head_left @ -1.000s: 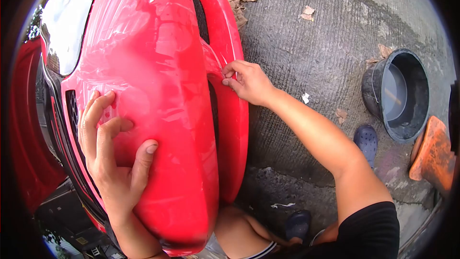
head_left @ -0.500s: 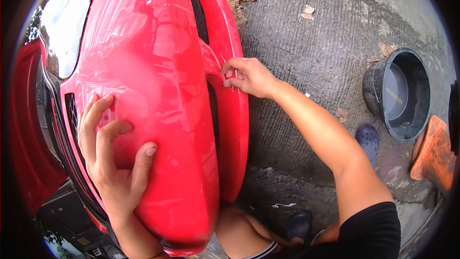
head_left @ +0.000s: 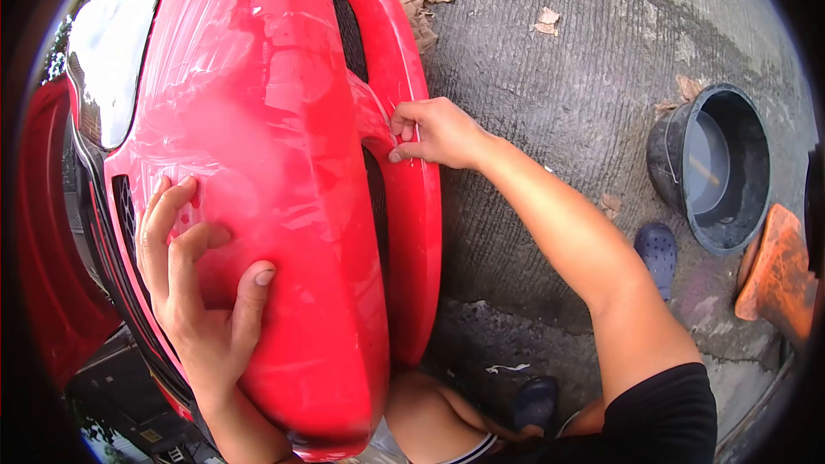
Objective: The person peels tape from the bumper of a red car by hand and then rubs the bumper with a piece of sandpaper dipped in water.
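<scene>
A glossy red car bumper [head_left: 301, 206] runs from top to bottom at the left and centre, with wrinkled, shiny patches on its upper part. My left hand [head_left: 193, 283] rests on it beside a small black grille, fingers apart and curved, holding nothing. My right hand [head_left: 438, 133] is at the lower lip of the bumper, near the dark opening. Its thumb and fingers are bent together at the red edge; whatever is between the fingertips is too small to make out.
A black bucket [head_left: 730, 167] with cloudy water stands at the right, near an orange object [head_left: 778, 271]. Blue clogs [head_left: 657, 258] are on my feet. Crumpled brown paper [head_left: 421, 4] and scraps lie on the rough concrete [head_left: 533, 77]. A headlight [head_left: 116, 47] is at the upper left.
The whole view has shifted slightly. Both hands keep nearly the same places on the bumper, with little change in their fingers.
</scene>
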Motion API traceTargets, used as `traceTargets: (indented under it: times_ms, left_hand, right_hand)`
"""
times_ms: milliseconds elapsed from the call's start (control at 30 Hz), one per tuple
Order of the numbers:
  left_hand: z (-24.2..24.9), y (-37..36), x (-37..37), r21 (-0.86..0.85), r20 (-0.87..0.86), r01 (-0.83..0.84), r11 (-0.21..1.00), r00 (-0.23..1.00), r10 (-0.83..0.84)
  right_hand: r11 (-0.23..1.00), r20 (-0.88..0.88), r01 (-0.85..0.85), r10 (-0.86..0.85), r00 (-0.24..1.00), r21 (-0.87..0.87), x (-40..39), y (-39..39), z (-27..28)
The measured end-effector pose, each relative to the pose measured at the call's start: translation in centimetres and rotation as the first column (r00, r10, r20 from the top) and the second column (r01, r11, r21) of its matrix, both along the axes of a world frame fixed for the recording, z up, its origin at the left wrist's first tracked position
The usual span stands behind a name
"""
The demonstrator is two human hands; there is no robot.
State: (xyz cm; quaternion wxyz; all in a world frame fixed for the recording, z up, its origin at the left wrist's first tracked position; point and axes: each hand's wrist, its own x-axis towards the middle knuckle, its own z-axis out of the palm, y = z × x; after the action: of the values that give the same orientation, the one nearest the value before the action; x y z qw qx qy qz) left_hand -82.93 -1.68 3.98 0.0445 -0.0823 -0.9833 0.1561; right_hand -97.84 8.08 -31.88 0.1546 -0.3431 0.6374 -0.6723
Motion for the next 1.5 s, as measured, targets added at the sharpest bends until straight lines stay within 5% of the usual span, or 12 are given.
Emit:
traceTargets:
  times_ms: [133,933,1133,1500]
  left_hand:
    - [0.1,-0.1,0.1,-0.007,0.007,-0.001,1.0,1.0,0.001]
    - [0.2,-0.2,0.0,-0.01,0.029,-0.046,0.999,0.998,0.047]
    - [0.2,-0.2,0.0,-0.025,0.028,-0.047,0.999,0.998,0.048]
    - [0.3,-0.2,-0.1,-0.011,0.027,-0.049,0.999,0.998,0.049]
  right_hand:
    - [0.992,0.083,-0.124,0.125,0.989,-0.016,-1.0,0.1,-0.1]
    - [0.965,0.042,-0.242,0.247,0.968,-0.097,-3.2,0.0,-0.2]
    - [0.924,0.297,-0.382,0.369,0.881,-0.014,-3.8,0.6,1.1]
    - [0.905,0.335,-0.423,0.412,0.847,-0.043,-3.8,0.8,0.8]
